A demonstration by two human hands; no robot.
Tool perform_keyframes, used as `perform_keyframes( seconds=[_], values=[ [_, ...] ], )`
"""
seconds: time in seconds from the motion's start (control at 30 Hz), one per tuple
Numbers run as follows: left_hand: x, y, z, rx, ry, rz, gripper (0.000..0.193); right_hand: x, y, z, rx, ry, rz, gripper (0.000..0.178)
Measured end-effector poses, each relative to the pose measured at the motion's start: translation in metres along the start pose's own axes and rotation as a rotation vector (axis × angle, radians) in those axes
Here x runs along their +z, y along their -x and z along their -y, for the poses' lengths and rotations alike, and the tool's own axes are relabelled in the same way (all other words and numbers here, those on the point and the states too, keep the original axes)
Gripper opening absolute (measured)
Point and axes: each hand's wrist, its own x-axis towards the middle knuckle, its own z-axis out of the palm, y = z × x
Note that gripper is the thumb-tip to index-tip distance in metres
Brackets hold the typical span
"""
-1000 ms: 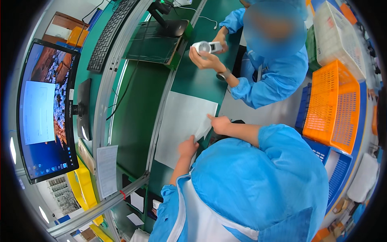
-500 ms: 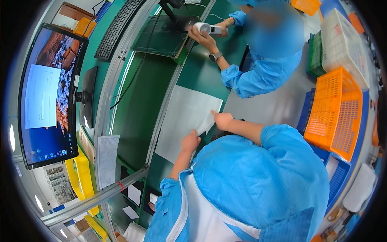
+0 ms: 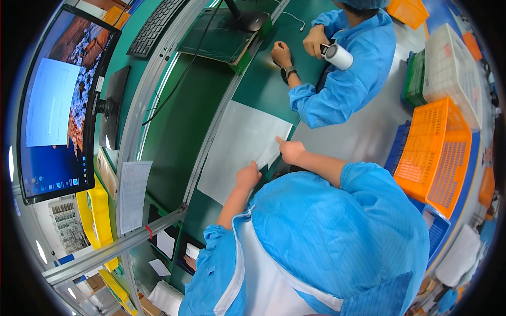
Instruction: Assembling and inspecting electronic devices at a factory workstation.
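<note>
A large white sheet (image 3: pixel 240 145) lies on the green bench before me, and its near edge is folded up in a narrow flap between my hands. My left hand (image 3: pixel 246 177) is closed at the left end of the flap, its index fingertip on the fold. At the sheet's right corner, my right hand (image 3: pixel 292 151) has its index finger stretched along the edge and the other fingers curled. The undersides of both grips are hidden.
At the far right a co-worker in blue holds a white handheld fan (image 3: pixel 339 56). A metal frame (image 3: pixel 141 105), monitor (image 3: pixel 66 105) and keyboard (image 3: pixel 156 27) stand left. Orange baskets (image 3: pixel 427 158) and a clear bin (image 3: pixel 452 79) are right. A dark stand (image 3: pixel 247 21) sits ahead.
The co-worker's hands have parted, and the fan has moved right toward their body. My hands stay at the sheet's folded edge, almost unmoved. The view has shifted slightly.
</note>
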Motion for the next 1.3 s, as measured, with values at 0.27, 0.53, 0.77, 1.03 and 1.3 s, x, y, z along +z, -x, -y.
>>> perform_keyframes(
  seconds=[0.27, 0.53, 0.77, 1.03, 1.3],
  values=[
    [0.008, 0.001, 0.003, -0.005, -0.02, -0.036, 0.024, 0.002, -0.003, 0.001, 0.002, 0.037, 0.006, 0.07],
    [0.01, 0.001, 0.005, -0.012, 0.029, -0.044, 0.022, 0.005, -0.002, -0.001, -0.027, 0.058, 0.014, 0.067],
    [0.015, -0.003, 0.013, 0.002, 0.05, -0.065, 0.022, 0.0, -0.009, -0.006, -0.08, 0.083, 0.095, 0.066],
    [0.023, -0.008, 0.028, 0.012, 0.139, -0.161, 0.016, 0.001, -0.012, 0.006, -0.057, 0.065, 0.087, 0.015],
    [0.032, -0.004, 0.035, 0.058, 0.137, -0.167, 0.016, 0.002, -0.01, 0.019, -0.032, 0.126, 0.088, 0.015]
  ],
)
